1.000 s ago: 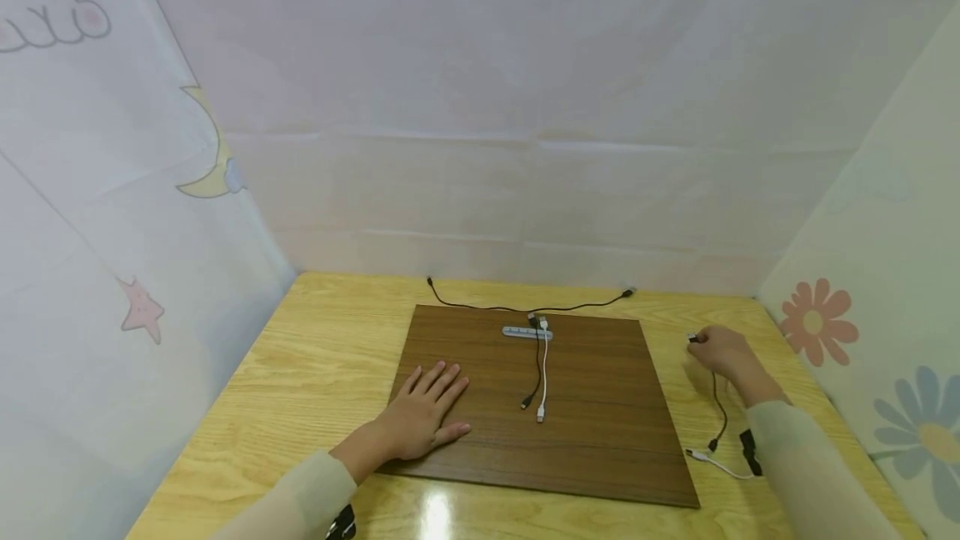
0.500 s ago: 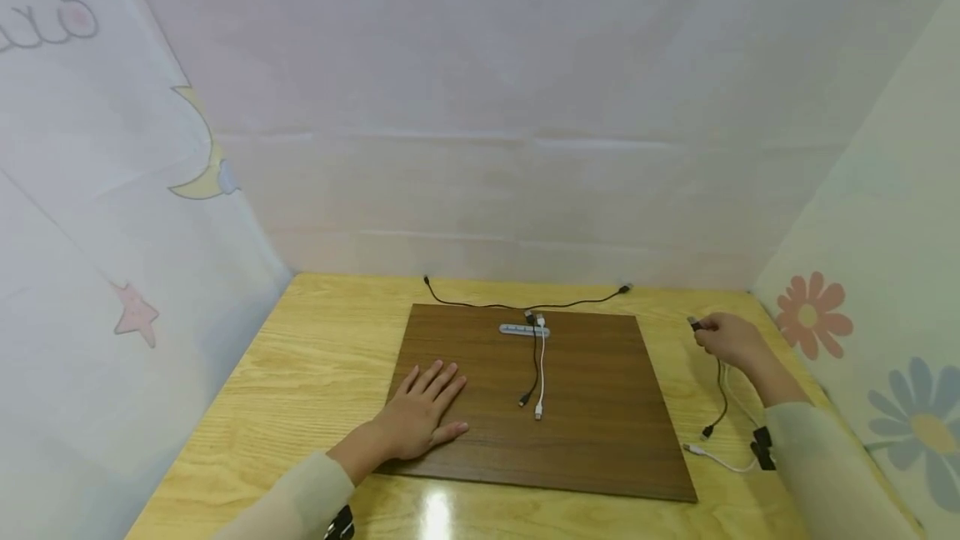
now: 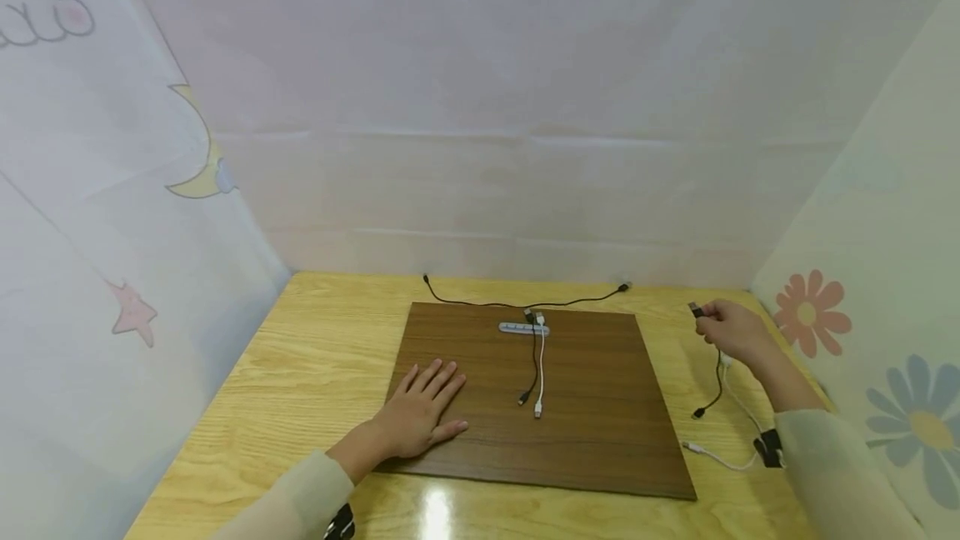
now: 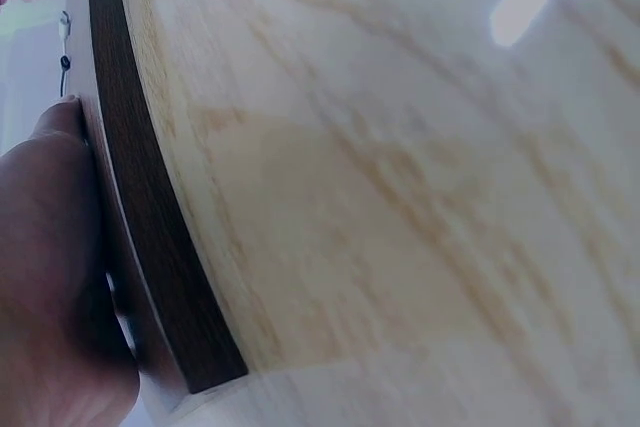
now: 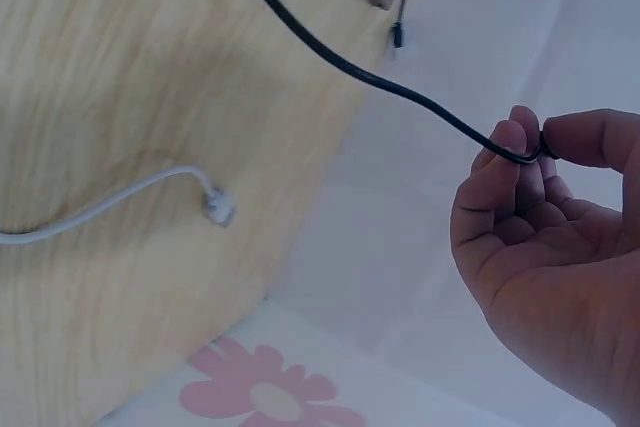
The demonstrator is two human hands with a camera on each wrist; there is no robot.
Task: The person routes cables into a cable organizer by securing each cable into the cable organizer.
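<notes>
My right hand (image 3: 735, 330) is raised above the table at the right, pinching a short black USB cable (image 3: 717, 380) near its metal-tipped plug, between thumb and fingers. The cable's other end dangles, as the right wrist view also shows the black cable (image 5: 350, 68) hanging from the fingertips. My left hand (image 3: 412, 421) lies flat, fingers spread, on the left part of a brown wooden board (image 3: 600, 423). Near the board's back edge sits a pale grey cable holder (image 3: 513, 328). A second black cable (image 3: 536, 369) and a white cable (image 3: 542, 373) run forward from it.
Another black cable (image 3: 487, 305) stretches behind the board. White cable (image 3: 726, 462) lies right of the board, partly hidden by the black wrist device (image 3: 768, 447). Patterned sheets (image 3: 480, 148) enclose the yellow wooden table (image 3: 300, 365) at the back and sides.
My right hand has lifted the black USB cable up and slightly back, its loose end swinging along. More white cable now shows beneath. The left hand stays put.
</notes>
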